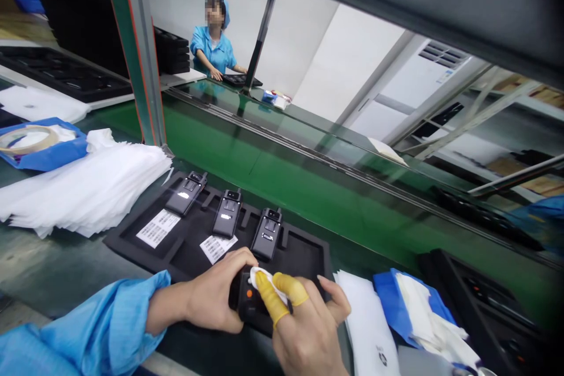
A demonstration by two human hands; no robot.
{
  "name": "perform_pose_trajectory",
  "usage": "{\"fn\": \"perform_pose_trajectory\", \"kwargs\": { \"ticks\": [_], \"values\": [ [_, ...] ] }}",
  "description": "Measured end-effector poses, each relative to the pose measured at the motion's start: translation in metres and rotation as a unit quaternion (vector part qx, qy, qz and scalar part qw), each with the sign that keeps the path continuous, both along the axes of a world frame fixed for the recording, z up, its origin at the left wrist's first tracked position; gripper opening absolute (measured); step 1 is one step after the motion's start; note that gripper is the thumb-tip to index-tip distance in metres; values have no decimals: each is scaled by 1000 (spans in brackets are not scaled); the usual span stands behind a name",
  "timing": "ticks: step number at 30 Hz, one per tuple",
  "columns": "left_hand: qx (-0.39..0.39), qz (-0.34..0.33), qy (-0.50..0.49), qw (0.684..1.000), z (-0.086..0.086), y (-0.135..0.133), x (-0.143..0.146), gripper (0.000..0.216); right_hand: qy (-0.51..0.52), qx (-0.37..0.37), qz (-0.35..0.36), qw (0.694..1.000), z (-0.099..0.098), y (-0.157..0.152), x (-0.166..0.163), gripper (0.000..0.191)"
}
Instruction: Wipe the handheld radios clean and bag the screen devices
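Note:
My left hand is wrapped round a black handheld radio with an orange button. My right hand, with yellow finger cots on two fingers, pinches a white cloth against the radio's top. Its lower part is hidden by my hands. Just beyond lies a black foam tray with three similar radios in it: a left one, a middle one and a right one. Barcode label sheets lie in the tray beside the radios.
White bags are piled left, near a blue bin holding tape. On the right are more white bags, a blue box of cloths and another black tray. A green conveyor runs behind; a co-worker stands beyond.

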State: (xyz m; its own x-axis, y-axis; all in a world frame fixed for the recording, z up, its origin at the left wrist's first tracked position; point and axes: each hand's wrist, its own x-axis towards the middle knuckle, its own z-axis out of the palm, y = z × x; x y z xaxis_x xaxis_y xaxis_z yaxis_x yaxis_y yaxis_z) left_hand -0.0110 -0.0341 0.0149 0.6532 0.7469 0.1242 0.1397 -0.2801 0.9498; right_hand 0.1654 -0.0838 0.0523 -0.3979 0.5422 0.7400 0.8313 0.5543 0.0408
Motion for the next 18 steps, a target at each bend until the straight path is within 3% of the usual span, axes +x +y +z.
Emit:
{"fn": "perform_pose_trajectory", "kwargs": {
  "ticks": [8,14,18],
  "values": [
    [-6,7,6,1000,4,1,-1,56,33,-3,25,999,-3,1,-11,34],
    [-21,4,29,999,4,2,-1,53,6,-10,-20,1000,-6,5,-2,34],
    [-18,1,28,999,2,1,-2,55,19,-12,0,1000,-4,3,-6,35]
  ]
}}
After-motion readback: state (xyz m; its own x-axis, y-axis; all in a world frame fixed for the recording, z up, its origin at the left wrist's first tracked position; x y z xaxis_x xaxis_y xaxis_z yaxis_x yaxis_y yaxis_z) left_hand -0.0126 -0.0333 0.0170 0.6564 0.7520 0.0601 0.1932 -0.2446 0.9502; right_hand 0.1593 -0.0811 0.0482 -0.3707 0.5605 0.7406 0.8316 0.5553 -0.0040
